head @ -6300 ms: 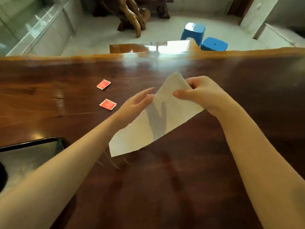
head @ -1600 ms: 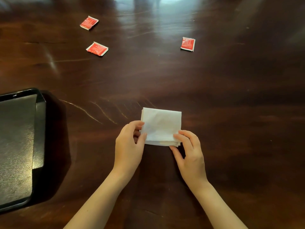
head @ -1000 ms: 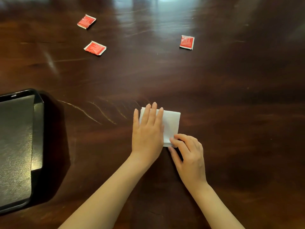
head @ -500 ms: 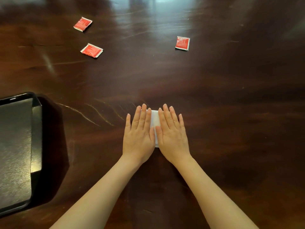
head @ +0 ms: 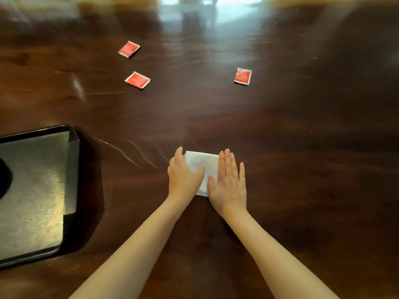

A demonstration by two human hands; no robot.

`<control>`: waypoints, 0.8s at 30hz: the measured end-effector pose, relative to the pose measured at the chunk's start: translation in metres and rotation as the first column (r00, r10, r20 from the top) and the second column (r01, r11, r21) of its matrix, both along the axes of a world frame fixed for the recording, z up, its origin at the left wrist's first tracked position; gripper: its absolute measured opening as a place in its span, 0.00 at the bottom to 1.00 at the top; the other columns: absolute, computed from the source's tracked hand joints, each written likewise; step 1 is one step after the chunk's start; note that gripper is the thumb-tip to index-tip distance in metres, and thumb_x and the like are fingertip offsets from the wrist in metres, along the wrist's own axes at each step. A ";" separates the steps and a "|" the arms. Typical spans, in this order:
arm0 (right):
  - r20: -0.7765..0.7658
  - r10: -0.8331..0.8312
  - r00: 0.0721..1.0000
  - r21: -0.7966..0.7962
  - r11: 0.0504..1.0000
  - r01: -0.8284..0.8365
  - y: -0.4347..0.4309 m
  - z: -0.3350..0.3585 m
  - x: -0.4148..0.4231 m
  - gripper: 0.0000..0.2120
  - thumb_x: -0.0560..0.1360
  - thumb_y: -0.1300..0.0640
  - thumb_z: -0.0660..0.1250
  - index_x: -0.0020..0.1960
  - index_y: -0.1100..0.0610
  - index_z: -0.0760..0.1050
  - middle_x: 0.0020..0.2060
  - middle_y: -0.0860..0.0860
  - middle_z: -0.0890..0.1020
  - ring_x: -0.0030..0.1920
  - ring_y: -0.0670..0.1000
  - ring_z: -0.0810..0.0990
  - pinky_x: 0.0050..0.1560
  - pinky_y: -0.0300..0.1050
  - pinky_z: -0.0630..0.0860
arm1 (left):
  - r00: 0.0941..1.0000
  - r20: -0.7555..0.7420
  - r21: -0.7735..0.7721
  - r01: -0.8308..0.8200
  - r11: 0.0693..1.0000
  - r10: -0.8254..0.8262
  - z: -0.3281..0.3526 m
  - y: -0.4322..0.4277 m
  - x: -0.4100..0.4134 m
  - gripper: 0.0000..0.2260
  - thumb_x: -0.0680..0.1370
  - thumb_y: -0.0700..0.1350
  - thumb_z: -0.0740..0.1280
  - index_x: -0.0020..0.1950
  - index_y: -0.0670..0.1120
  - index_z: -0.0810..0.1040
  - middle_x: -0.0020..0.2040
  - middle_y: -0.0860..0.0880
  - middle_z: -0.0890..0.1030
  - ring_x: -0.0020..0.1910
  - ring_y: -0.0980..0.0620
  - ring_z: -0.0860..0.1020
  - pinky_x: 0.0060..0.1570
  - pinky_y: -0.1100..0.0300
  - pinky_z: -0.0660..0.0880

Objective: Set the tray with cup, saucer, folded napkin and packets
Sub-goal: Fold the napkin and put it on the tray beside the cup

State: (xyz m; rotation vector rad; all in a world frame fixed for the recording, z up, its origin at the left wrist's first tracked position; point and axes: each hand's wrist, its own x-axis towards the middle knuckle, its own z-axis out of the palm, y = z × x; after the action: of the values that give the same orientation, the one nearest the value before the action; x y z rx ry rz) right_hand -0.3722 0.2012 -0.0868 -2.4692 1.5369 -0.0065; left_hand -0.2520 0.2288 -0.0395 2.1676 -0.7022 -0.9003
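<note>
The folded white napkin (head: 201, 160) lies on the dark wooden table in front of me. My left hand (head: 183, 176) is at its left edge, fingers curled at the edge and thumb on top, pinching it. My right hand (head: 228, 180) lies flat, palm down, on the napkin's right half. Three red packets rest farther back: one (head: 129, 49) at the far left, one (head: 137, 80) nearer, one (head: 243, 76) to the right. The black tray (head: 72, 169) sits at the left, cut off by the frame. No cup or saucer can be made out.
A dark rounded shape (head: 4, 180) shows on the tray at the frame's left edge; I cannot tell what it is. Bare tabletop (head: 313, 169) stretches to the right of my hands and between the napkin and the packets.
Half a second ago both hands lay flat on the napkin. Now my left hand has slid to the left edge and curled onto it; my right hand has shifted right, uncovering the napkin's middle.
</note>
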 end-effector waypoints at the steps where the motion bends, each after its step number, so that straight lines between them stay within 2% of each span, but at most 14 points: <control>1: 0.001 -0.003 1.000 -0.005 1.000 0.003 0.000 0.000 0.000 0.31 0.75 0.43 0.37 0.73 0.56 0.32 0.76 0.53 0.41 0.76 0.51 0.41 0.75 0.53 0.41 | 0.995 -0.084 0.063 -0.057 0.996 0.062 0.003 -0.005 0.005 0.27 0.71 0.46 0.66 0.69 0.45 0.63 0.64 0.45 0.71 0.54 0.49 0.73 0.49 0.59 0.72; 3: -0.006 -0.004 1.000 -0.022 1.000 0.003 -0.001 0.000 0.000 0.31 0.76 0.43 0.37 0.74 0.56 0.33 0.76 0.53 0.41 0.76 0.51 0.42 0.74 0.53 0.41 | 0.982 -0.172 0.181 -0.044 0.982 0.076 0.006 -0.012 0.015 0.19 0.72 0.49 0.65 0.60 0.44 0.69 0.56 0.46 0.76 0.43 0.53 0.74 0.37 0.60 0.71; 6: -0.026 0.001 1.000 -0.025 1.000 -0.001 -0.001 0.001 0.000 0.31 0.76 0.43 0.36 0.74 0.57 0.34 0.75 0.53 0.40 0.76 0.51 0.41 0.74 0.54 0.41 | 0.990 -0.063 0.257 0.142 0.956 -0.130 0.007 -0.012 0.016 0.16 0.75 0.51 0.62 0.56 0.41 0.70 0.50 0.47 0.76 0.46 0.47 0.75 0.41 0.56 0.70; 11: -0.044 0.030 0.999 0.060 0.998 -0.028 -0.003 0.009 -0.002 0.30 0.77 0.43 0.36 0.73 0.56 0.30 0.76 0.53 0.40 0.74 0.49 0.36 0.75 0.53 0.39 | 0.980 0.109 0.076 0.157 0.985 -0.165 0.015 0.003 -0.004 0.08 0.80 0.47 0.56 0.50 0.42 0.65 0.43 0.44 0.76 0.43 0.40 0.76 0.37 0.52 0.68; 13: 0.116 0.021 0.993 0.141 0.989 -0.038 -0.006 0.017 -0.004 0.31 0.78 0.42 0.41 0.74 0.55 0.33 0.77 0.52 0.42 0.75 0.48 0.38 0.74 0.50 0.38 | 0.985 0.105 -0.030 0.144 0.989 -0.140 0.021 0.010 -0.003 0.06 0.80 0.46 0.57 0.48 0.44 0.64 0.36 0.50 0.73 0.37 0.44 0.74 0.34 0.53 0.67; 14: 0.261 -0.044 0.964 0.241 0.970 -0.021 -0.009 0.025 -0.004 0.32 0.79 0.42 0.46 0.75 0.55 0.38 0.77 0.51 0.47 0.76 0.49 0.43 0.75 0.47 0.41 | 0.988 0.095 -0.089 0.132 0.987 -0.123 0.026 0.011 0.000 0.06 0.80 0.46 0.57 0.47 0.44 0.64 0.34 0.52 0.71 0.35 0.46 0.72 0.33 0.53 0.66; 15: 0.395 -0.164 0.904 0.376 0.927 0.004 -0.012 0.036 -0.003 0.30 0.79 0.43 0.50 0.76 0.52 0.46 0.76 0.50 0.54 0.76 0.50 0.51 0.74 0.45 0.49 | 0.990 0.082 -0.142 0.125 0.982 -0.114 0.031 0.013 0.004 0.06 0.80 0.46 0.58 0.47 0.44 0.65 0.34 0.52 0.70 0.33 0.49 0.71 0.32 0.56 0.66; 16: 0.491 -0.322 0.809 0.517 0.856 0.027 -0.015 0.050 0.000 0.24 0.78 0.42 0.53 0.72 0.47 0.58 0.72 0.49 0.65 0.72 0.51 0.63 0.69 0.42 0.64 | 0.992 0.065 -0.193 0.121 0.974 -0.111 0.038 0.014 0.009 0.06 0.80 0.45 0.59 0.47 0.44 0.65 0.35 0.53 0.70 0.33 0.52 0.70 0.31 0.60 0.67; 17: 0.532 -0.496 0.686 0.651 0.758 0.043 -0.018 0.065 0.004 0.16 0.77 0.42 0.55 0.63 0.42 0.68 0.64 0.48 0.75 0.63 0.50 0.74 0.56 0.38 0.75 | 0.994 0.040 -0.237 0.112 0.965 -0.106 0.046 0.015 0.015 0.05 0.80 0.45 0.59 0.48 0.44 0.66 0.36 0.54 0.71 0.34 0.55 0.71 0.30 0.65 0.67; 18: 0.520 -0.641 0.565 0.753 0.656 0.052 -0.022 0.078 0.010 0.12 0.77 0.40 0.56 0.54 0.41 0.74 0.55 0.47 0.80 0.53 0.48 0.79 0.43 0.36 0.76 | 0.995 0.013 -0.277 0.097 0.956 -0.097 0.054 0.016 0.020 0.05 0.80 0.46 0.59 0.49 0.44 0.67 0.38 0.54 0.72 0.35 0.56 0.71 0.32 0.67 0.68; 19: 0.495 -0.718 0.489 0.805 0.591 0.053 -0.026 0.090 0.017 0.14 0.75 0.38 0.57 0.48 0.45 0.76 0.49 0.47 0.82 0.47 0.47 0.80 0.38 0.37 0.75 | 0.996 -0.014 -0.312 0.078 0.947 -0.087 0.063 0.017 0.025 0.05 0.79 0.46 0.60 0.50 0.44 0.68 0.39 0.55 0.73 0.37 0.56 0.72 0.35 0.67 0.69; 20: 0.477 -0.752 0.455 0.830 0.556 0.049 -0.029 0.102 0.023 0.17 0.74 0.37 0.58 0.46 0.48 0.77 0.45 0.48 0.83 0.45 0.47 0.81 0.36 0.39 0.75 | 0.996 -0.041 -0.342 0.056 0.938 -0.074 0.072 0.018 0.030 0.06 0.79 0.46 0.60 0.51 0.44 0.69 0.40 0.55 0.73 0.39 0.55 0.73 0.38 0.65 0.70; 21: 0.505 -0.736 0.451 0.812 0.582 0.039 -0.032 0.112 0.031 0.19 0.74 0.37 0.58 0.43 0.51 0.78 0.42 0.48 0.83 0.43 0.48 0.81 0.36 0.40 0.76 | 0.996 -0.071 -0.368 0.029 0.929 -0.059 0.083 0.019 0.036 0.07 0.79 0.46 0.61 0.53 0.44 0.69 0.42 0.55 0.74 0.41 0.54 0.74 0.41 0.61 0.72; 24: 0.674 -0.590 0.444 0.663 0.748 -0.013 -0.031 0.141 0.058 0.18 0.78 0.44 0.58 0.39 0.53 0.78 0.38 0.51 0.82 0.40 0.49 0.80 0.35 0.41 0.76 | 0.991 -0.136 -0.431 -0.060 0.900 0.001 0.110 0.024 0.054 0.08 0.78 0.49 0.62 0.56 0.48 0.70 0.45 0.55 0.76 0.46 0.53 0.76 0.46 0.57 0.75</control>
State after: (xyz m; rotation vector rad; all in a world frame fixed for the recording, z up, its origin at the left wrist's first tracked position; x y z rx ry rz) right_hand -0.3140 0.1701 0.0542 -1.2405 1.1847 -0.6471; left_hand -0.1977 0.2526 0.0702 1.7012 -0.7225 -0.7755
